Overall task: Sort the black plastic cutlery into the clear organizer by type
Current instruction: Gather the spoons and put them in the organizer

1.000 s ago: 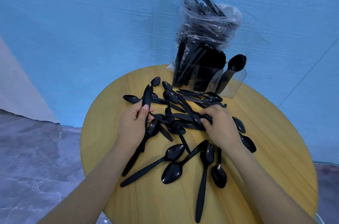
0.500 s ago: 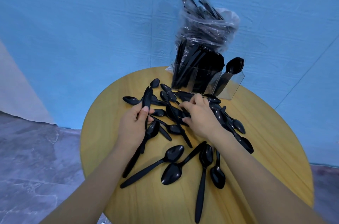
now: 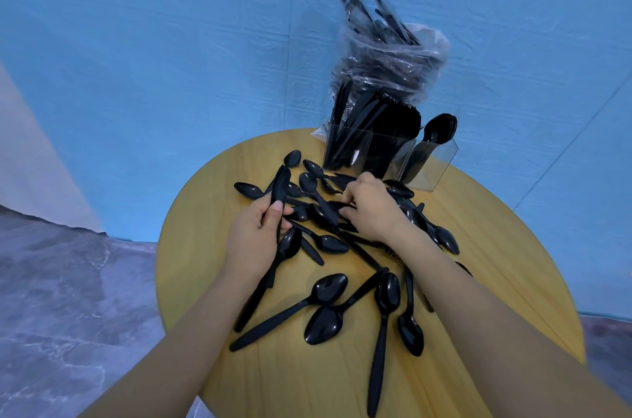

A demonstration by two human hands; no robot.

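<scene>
Though gripped, spoons above left hand

Loose black plastic spoons lie scattered and overlapping across the middle of the round bench, bowls facing up, handles pointing many ways. A stacked bundle of spoons stands tilted above the heap's left side. The clear organizer stands upright at the far edge: its left compartments are packed with upright cutlery, and its right compartment holds spoons with bowls up.
</scene>
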